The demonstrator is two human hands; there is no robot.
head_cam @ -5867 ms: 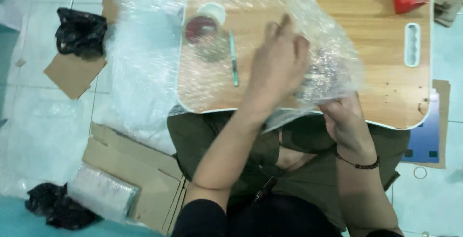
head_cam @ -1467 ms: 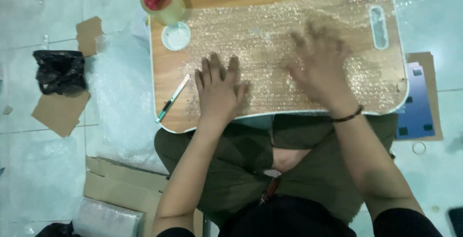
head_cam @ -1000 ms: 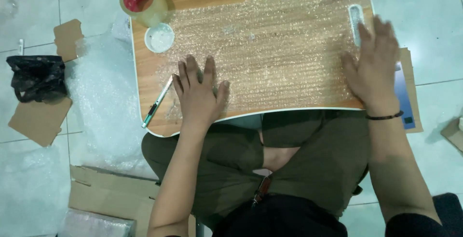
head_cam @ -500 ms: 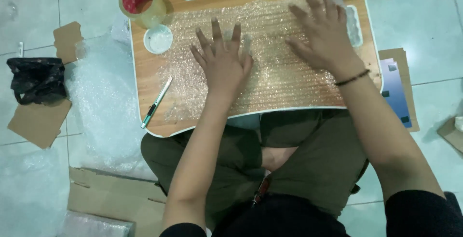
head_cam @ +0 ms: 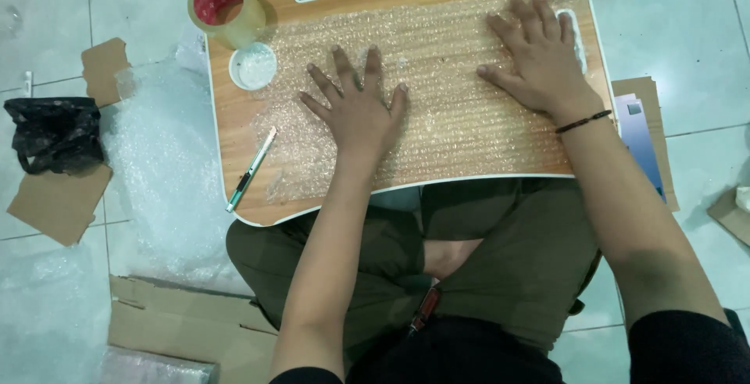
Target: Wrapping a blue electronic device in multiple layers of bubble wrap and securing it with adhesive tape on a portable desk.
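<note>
Across the seated person's lap sits a wooden lap desk (head_cam: pixel 234 126) covered by a bubble wrap sheet (head_cam: pixel 445 79), both the left hand (head_cam: pixel 359 110) and right hand (head_cam: pixel 539 60) pressed flat on it, fingers spread (gripping nothing), a tape roll (head_cam: pixel 226 9) beyond.

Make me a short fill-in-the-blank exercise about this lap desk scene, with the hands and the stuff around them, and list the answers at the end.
1. Both hands, the left hand and right hand, press flat on a sheet of ____ wrap.
2. The pen lies near the desk's ____ edge.
3. The tape roll stands at the desk's far ____ corner.
4. A dark ____ circles the right wrist.

Missing words: bubble; left; left; bracelet
</note>
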